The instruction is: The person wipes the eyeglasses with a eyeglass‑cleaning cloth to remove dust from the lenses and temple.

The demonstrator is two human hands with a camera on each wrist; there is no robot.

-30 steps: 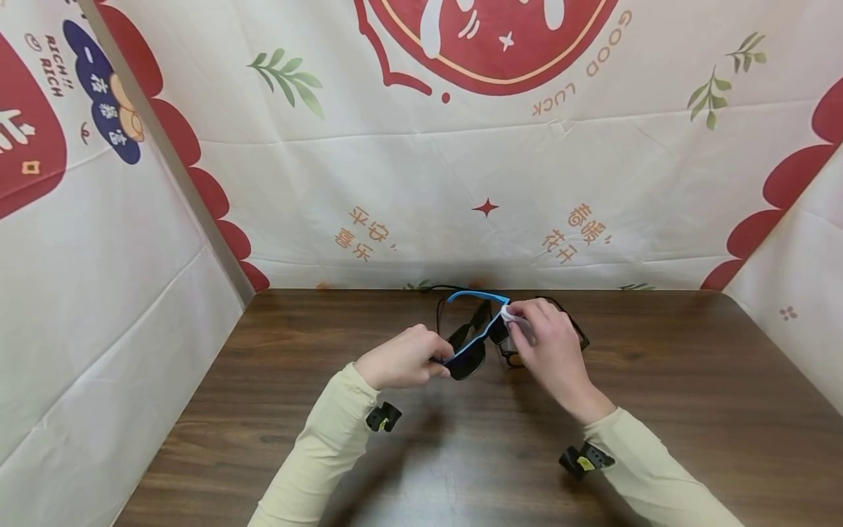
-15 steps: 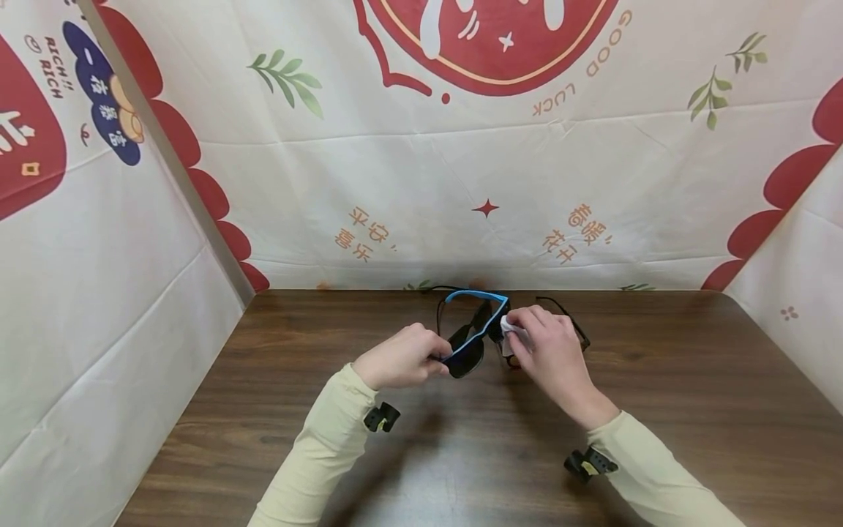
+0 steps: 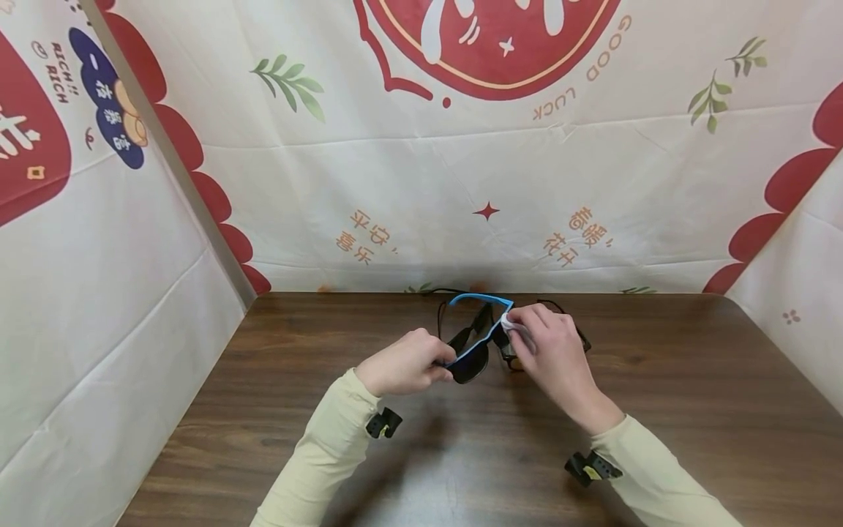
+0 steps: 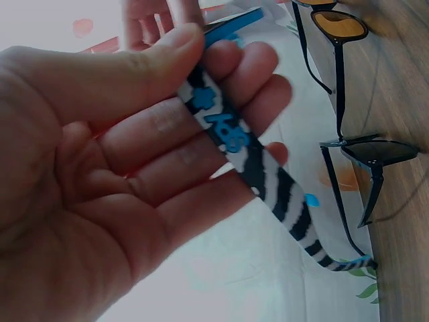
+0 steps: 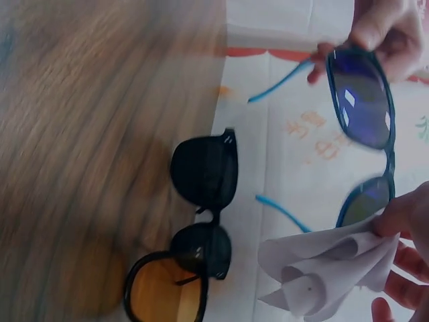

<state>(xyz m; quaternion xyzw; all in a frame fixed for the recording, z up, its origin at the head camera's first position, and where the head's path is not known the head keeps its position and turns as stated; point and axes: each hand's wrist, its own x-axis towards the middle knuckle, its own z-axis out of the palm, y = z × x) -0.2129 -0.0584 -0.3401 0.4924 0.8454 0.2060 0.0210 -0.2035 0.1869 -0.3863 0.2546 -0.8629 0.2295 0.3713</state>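
Blue-framed sunglasses (image 3: 484, 297) hang above the table, dark lenses facing down toward the person. My left hand (image 3: 405, 362) pinches them at one end of the frame. In the left wrist view, the striped black-and-white temple (image 4: 288, 204) lies across its fingers. My right hand (image 3: 553, 355) grips a pale grey cloth (image 5: 322, 268) at the other end of the frame. In the right wrist view, the cloth overlaps the lower part of one lens (image 5: 365, 201); the thumb presses there. The other lens (image 5: 362, 100) is uncovered and shows bright reflections.
Black sunglasses (image 5: 208, 171) and black-framed glasses with amber lenses (image 5: 167, 288) rest on the wooden table (image 3: 658, 380) behind the hands. A printed white cloth wall (image 3: 428, 183) rises along the table's back edge, with more at both sides.
My right hand and the cloth shifted slightly down along the lens, then a little back toward the frame's top edge. My left hand holds the sunglasses almost still.
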